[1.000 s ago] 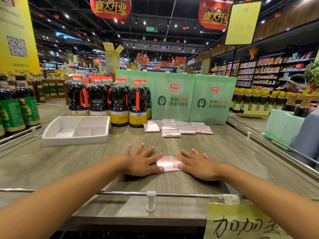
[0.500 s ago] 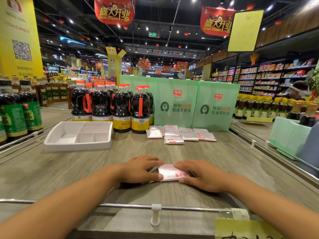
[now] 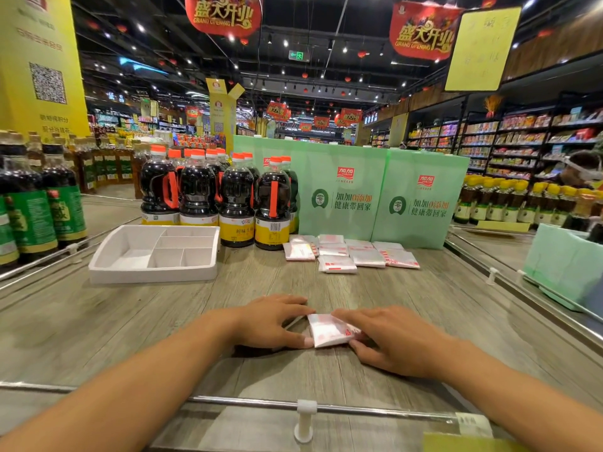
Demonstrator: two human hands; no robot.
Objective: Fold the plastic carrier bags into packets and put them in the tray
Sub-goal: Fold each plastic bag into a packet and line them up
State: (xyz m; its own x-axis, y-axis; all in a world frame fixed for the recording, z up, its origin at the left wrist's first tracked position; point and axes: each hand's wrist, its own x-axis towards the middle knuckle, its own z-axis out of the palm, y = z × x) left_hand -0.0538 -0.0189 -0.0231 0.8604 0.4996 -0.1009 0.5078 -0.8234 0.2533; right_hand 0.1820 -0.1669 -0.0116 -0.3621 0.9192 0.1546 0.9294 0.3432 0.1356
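A small white carrier bag with red print (image 3: 328,332) lies folded on the wooden shelf top between my hands. My left hand (image 3: 272,321) pinches its left edge between thumb and fingers. My right hand (image 3: 388,340) grips the right side, fingers curled over the top and thumb below. A white divided tray (image 3: 153,269) sits at the left, with nothing in the compartments I can see. Several folded bag packets (image 3: 350,254) lie in a loose group farther back.
Dark soy sauce bottles (image 3: 235,197) stand behind the tray. Two green boxes (image 3: 385,197) rise behind the packets. A metal rail (image 3: 306,407) edges the shelf front. Another green box (image 3: 561,262) sits at the right, with more bottles at the far left.
My flat, spread hands have drawn together and curled onto the bag. The bag has been folded smaller, and its right edge has lifted a little.
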